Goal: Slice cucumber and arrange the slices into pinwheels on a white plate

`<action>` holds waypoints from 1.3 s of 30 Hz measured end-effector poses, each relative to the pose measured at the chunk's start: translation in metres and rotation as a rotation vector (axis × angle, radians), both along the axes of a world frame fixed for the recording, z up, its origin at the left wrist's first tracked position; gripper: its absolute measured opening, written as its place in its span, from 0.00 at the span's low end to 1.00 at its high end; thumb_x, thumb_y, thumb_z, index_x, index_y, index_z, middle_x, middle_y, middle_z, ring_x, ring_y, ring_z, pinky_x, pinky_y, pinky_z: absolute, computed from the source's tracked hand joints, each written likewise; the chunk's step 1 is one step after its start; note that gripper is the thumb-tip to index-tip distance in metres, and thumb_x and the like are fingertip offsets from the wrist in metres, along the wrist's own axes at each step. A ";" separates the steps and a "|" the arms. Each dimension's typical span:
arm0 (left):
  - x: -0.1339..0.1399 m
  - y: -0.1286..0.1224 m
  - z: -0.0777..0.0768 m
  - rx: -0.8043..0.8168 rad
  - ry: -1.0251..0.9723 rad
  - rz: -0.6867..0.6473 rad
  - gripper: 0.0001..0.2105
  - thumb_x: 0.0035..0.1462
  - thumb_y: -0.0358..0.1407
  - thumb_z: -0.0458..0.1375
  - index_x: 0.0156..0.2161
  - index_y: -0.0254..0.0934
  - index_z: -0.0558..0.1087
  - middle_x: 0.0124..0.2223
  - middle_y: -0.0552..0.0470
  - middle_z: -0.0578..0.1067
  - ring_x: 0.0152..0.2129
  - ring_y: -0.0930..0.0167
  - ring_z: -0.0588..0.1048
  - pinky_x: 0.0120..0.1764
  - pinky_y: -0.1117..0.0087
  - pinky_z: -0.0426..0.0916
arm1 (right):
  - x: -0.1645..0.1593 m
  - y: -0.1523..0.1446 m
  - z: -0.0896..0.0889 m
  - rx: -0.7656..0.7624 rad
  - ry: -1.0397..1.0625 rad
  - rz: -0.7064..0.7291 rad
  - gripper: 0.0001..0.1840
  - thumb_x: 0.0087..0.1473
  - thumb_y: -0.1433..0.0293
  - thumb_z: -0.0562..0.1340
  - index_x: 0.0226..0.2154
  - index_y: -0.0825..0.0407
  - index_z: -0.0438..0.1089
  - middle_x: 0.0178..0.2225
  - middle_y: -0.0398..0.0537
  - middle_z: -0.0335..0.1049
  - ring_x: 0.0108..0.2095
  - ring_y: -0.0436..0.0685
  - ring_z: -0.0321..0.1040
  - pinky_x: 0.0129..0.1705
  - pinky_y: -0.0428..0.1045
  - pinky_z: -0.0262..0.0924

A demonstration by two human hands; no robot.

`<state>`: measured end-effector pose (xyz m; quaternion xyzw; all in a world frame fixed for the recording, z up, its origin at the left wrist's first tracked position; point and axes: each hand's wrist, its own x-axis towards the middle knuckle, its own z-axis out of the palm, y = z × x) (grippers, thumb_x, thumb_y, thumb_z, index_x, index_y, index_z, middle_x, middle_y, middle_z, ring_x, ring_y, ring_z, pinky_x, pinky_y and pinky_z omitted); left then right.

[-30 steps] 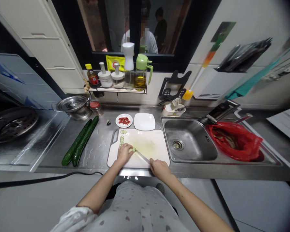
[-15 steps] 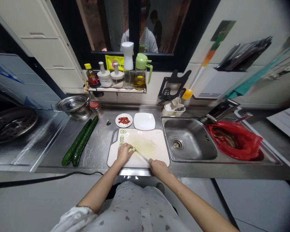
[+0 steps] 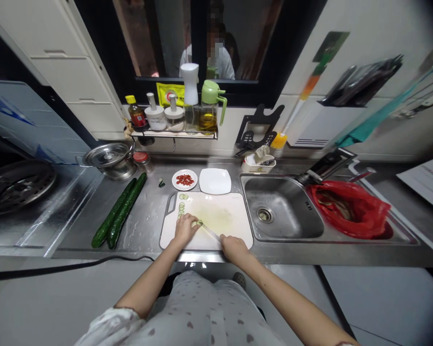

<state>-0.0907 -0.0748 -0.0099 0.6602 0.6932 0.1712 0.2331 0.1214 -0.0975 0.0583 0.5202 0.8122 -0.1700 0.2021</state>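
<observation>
On the white cutting board (image 3: 234,206), my left hand (image 3: 185,228) is closed on a small cucumber slice (image 3: 199,223) that shows at its fingertips. My right hand (image 3: 234,247) grips the handle of a knife (image 3: 211,232), whose blade points left and meets the slice. Several thin cucumber slices (image 3: 181,207) lie in a row along the board's left side, partly covered by my left hand. Behind the board stand a small plate of chopped red chili (image 3: 184,179) and a white square plate (image 3: 215,180).
Two whole cucumbers (image 3: 126,211) lie left of the board. A lidded steel pot (image 3: 110,161) and a red-capped jar (image 3: 143,162) stand behind them. On the right are the sink (image 3: 285,206) and a red plastic bag (image 3: 353,209). A condiment shelf (image 3: 176,134) hangs at the back.
My right hand and the knife have shifted slightly to the left. My left hand stays at the slice.
</observation>
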 end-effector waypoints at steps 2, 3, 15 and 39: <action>0.000 0.000 0.000 -0.004 -0.004 0.001 0.10 0.55 0.41 0.59 0.41 0.42 0.77 0.42 0.48 0.74 0.45 0.63 0.67 0.50 0.63 0.60 | -0.002 0.001 0.000 0.007 0.004 0.002 0.15 0.58 0.76 0.51 0.45 0.57 0.66 0.39 0.60 0.75 0.44 0.60 0.72 0.42 0.50 0.62; 0.000 0.000 0.000 -0.004 -0.007 0.001 0.10 0.55 0.41 0.59 0.41 0.42 0.77 0.42 0.49 0.74 0.45 0.63 0.67 0.50 0.63 0.60 | -0.002 0.001 0.000 0.010 0.008 0.008 0.15 0.58 0.77 0.51 0.45 0.57 0.66 0.39 0.60 0.75 0.44 0.61 0.72 0.41 0.50 0.62; 0.006 -0.004 0.003 -0.022 0.078 0.061 0.10 0.56 0.41 0.58 0.42 0.42 0.73 0.44 0.48 0.74 0.47 0.62 0.66 0.48 0.61 0.58 | -0.004 0.002 -0.003 0.023 0.019 0.015 0.15 0.58 0.76 0.50 0.46 0.57 0.67 0.39 0.60 0.75 0.44 0.61 0.72 0.41 0.51 0.62; 0.007 -0.002 0.001 -0.053 0.103 0.075 0.10 0.55 0.42 0.58 0.41 0.43 0.75 0.45 0.47 0.72 0.48 0.61 0.65 0.47 0.61 0.57 | -0.007 0.004 0.003 0.017 0.011 0.040 0.17 0.56 0.78 0.50 0.46 0.58 0.67 0.39 0.61 0.74 0.44 0.62 0.72 0.41 0.51 0.63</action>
